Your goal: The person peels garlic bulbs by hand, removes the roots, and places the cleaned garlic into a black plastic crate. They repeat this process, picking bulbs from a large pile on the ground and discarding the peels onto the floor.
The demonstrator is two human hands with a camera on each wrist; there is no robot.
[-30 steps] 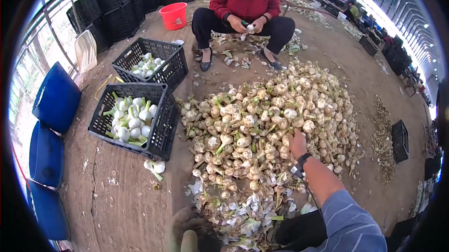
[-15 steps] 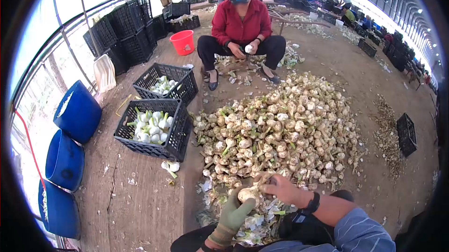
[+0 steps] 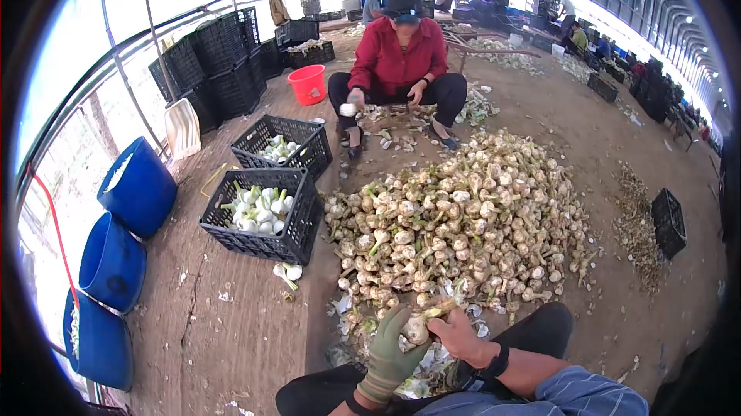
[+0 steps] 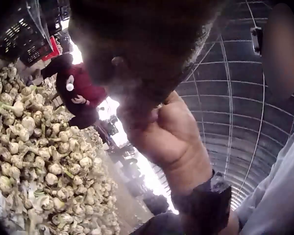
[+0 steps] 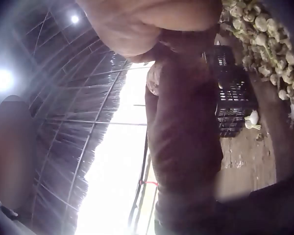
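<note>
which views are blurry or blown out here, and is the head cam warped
Head view: strong fisheye with a black rim, sharp on the garlic pile, sky overexposed along the top. Left wrist view: the garlic bulb up close is a dark blur, and the right hand is soft. Right wrist view: the gloved left hand is out of focus and backlit by white glare from the roof opening.

Red bucket (image 3: pixel 308 83), blue barrels (image 3: pixel 137 187), stacked black crates (image 3: pixel 216 57), seated person in red (image 3: pixel 398 49)
</note>
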